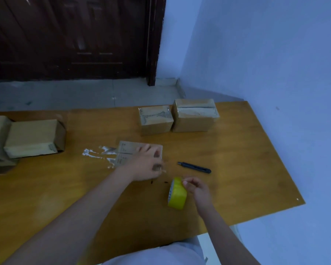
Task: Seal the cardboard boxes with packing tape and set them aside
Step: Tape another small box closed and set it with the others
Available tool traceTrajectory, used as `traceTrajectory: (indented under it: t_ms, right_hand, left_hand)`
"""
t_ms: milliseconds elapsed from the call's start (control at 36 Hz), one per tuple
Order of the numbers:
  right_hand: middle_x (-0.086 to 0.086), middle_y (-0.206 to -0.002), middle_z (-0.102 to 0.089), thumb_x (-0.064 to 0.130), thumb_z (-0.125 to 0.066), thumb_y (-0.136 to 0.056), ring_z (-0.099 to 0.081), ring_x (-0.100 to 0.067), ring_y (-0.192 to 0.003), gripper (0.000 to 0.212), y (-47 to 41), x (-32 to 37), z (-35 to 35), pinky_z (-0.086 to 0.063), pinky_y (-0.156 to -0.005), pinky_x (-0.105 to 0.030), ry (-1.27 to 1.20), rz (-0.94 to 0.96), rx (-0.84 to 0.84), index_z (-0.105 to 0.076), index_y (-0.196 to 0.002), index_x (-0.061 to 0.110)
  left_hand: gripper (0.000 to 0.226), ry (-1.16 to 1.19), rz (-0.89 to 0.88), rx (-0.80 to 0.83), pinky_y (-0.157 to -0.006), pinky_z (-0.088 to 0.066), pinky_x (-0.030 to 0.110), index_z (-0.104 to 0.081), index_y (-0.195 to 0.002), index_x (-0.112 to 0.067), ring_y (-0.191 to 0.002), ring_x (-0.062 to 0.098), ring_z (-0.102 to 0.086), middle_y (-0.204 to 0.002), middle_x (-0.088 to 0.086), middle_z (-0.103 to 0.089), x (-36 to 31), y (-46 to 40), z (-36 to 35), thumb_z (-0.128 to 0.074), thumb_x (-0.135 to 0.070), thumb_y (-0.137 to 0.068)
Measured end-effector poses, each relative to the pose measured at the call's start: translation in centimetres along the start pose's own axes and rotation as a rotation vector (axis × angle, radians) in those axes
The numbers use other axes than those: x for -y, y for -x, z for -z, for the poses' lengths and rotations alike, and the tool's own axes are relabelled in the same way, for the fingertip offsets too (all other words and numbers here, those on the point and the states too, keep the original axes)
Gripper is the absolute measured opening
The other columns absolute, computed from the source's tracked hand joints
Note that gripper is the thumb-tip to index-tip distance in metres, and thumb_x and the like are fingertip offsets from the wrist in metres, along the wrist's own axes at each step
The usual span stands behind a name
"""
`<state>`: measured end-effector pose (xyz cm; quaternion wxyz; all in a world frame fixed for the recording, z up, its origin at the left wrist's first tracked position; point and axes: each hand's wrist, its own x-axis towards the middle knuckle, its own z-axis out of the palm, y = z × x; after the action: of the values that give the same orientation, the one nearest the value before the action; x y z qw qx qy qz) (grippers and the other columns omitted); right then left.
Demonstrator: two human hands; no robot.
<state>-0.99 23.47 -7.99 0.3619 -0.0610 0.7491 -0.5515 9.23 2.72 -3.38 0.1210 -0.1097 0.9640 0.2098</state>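
A flat cardboard box (128, 153) lies on the wooden table (246, 150) in front of me. My left hand (147, 165) lies over its right part, fingers spread on the cardboard and thumb near the front edge. Just right of it, my right hand (194, 186) pinches at the top of a yellow roll of packing tape (177, 195) standing on edge. Two taped boxes (156, 119) (195, 115) stand side by side at the far right of the table.
A black utility knife (195, 167) lies right of my left hand. More cardboard boxes (33, 138) are piled at the table's left end. White tape scraps (96, 152) lie left of the flat box. A blue wall stands close on the right, a dark door behind.
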Motion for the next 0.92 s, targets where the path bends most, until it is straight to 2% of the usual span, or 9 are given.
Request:
traceTrajectory:
  t_ms: [194,333,444,528,583,639,722,806,917]
  right_hand:
    - [-0.003,-0.094,-0.067,-0.003,-0.065,-0.082,-0.061,-0.020,-0.095,0.014,0.7,-0.2,0.0,-0.045,-0.090,-0.038,-0.014,0.012,-0.035,-0.062,-0.072,0.006]
    - [-0.003,-0.090,-0.068,-0.003,-0.065,-0.082,-0.061,-0.020,-0.091,0.015,1.1,-0.4,-0.2,-0.045,-0.094,-0.045,-0.040,0.006,-0.058,-0.062,-0.071,0.007]
    - [-0.005,-0.087,-0.067,-0.003,-0.064,-0.082,-0.061,-0.021,-0.089,0.015,1.6,-0.3,-0.4,-0.045,-0.095,-0.047,-0.079,-0.018,-0.083,-0.061,-0.071,0.006]
    - [-0.002,-0.083,-0.067,-0.001,-0.066,-0.082,-0.060,-0.022,-0.088,0.016,1.8,-0.2,-0.5,-0.045,-0.094,-0.049,-0.055,-0.023,-0.092,-0.062,-0.069,0.009]
    - [-0.001,-0.080,-0.066,-0.001,-0.065,-0.081,-0.060,-0.021,-0.085,0.020,2.0,-0.1,-0.6,-0.045,-0.093,-0.049,-0.037,-0.023,-0.089,-0.062,-0.067,0.011]
    - [0.000,-0.077,-0.065,-0.002,-0.065,-0.081,-0.059,-0.021,-0.083,0.024,2.1,-0.1,-0.8,-0.046,-0.091,-0.048,-0.024,-0.017,-0.085,-0.063,-0.064,0.015]
    - [-0.001,-0.078,-0.064,-0.002,-0.065,-0.081,-0.058,-0.021,-0.084,0.022,2.4,0.0,-1.2,-0.046,-0.090,-0.046,-0.005,-0.013,-0.081,-0.062,-0.065,0.014]
    - [-0.003,-0.083,-0.065,-0.001,-0.066,-0.080,-0.058,-0.022,-0.088,0.021,2.4,0.2,-1.6,-0.045,-0.089,-0.043,0.027,-0.007,-0.081,-0.062,-0.067,0.014]
    - [-0.004,-0.085,-0.064,0.000,-0.067,-0.080,-0.058,-0.022,-0.088,0.020,2.3,0.2,-1.8,-0.045,-0.083,-0.039,0.077,0.024,-0.079,-0.063,-0.067,0.014]
  left_hand:
    - [0.041,-0.309,-0.014,0.054,-0.106,-0.022,0.049,-0.048,-0.129,-0.029,-0.130,0.032,-0.018,-0.144,0.008,-0.020,-1.0,0.4,-1.1,-0.054,-0.043,-0.090]
    - [0.024,-0.321,0.094,-0.066,-0.108,-0.022,0.053,-0.056,-0.118,-0.021,-0.127,0.038,-0.024,-0.148,0.013,-0.021,-2.6,0.3,-2.5,-0.049,-0.025,-0.096]
    - [0.008,-0.293,0.136,-0.184,-0.102,-0.034,0.058,-0.068,-0.092,-0.015,-0.116,0.042,-0.040,-0.133,0.019,-0.043,-3.7,0.4,-3.5,-0.065,-0.020,-0.086]
    - [0.022,-0.273,0.198,-0.236,-0.078,-0.052,0.057,-0.066,-0.061,-0.015,-0.087,0.039,-0.055,-0.100,0.016,-0.062,-3.4,0.1,-4.1,-0.088,-0.020,-0.057]
    - [0.023,-0.269,0.205,-0.309,-0.074,-0.054,0.051,-0.070,-0.069,-0.016,-0.083,0.036,-0.053,-0.098,0.014,-0.061,-3.1,0.0,-4.6,-0.088,-0.022,-0.056]
    - [0.037,-0.248,0.217,-0.336,-0.073,-0.054,0.046,-0.074,-0.091,-0.017,-0.082,0.033,-0.053,-0.101,0.012,-0.061,-3.1,0.0,-5.2,-0.087,-0.024,-0.057]
    - [0.049,-0.218,0.265,-0.315,-0.085,-0.051,0.046,-0.070,-0.108,-0.016,-0.088,0.032,-0.054,-0.107,0.010,-0.059,-3.6,0.1,-5.2,-0.084,-0.026,-0.062]
    - [0.045,-0.187,0.273,-0.306,-0.107,-0.033,0.044,-0.052,-0.127,-0.015,-0.112,0.031,-0.043,-0.128,0.009,-0.045,-3.9,0.2,-4.6,-0.063,-0.025,-0.085]
    - [0.053,-0.158,0.253,-0.323,-0.102,-0.030,0.033,-0.034,-0.139,-0.015,-0.119,0.026,-0.034,-0.136,0.005,-0.035,-3.2,1.5,-4.2,-0.054,-0.014,-0.090]
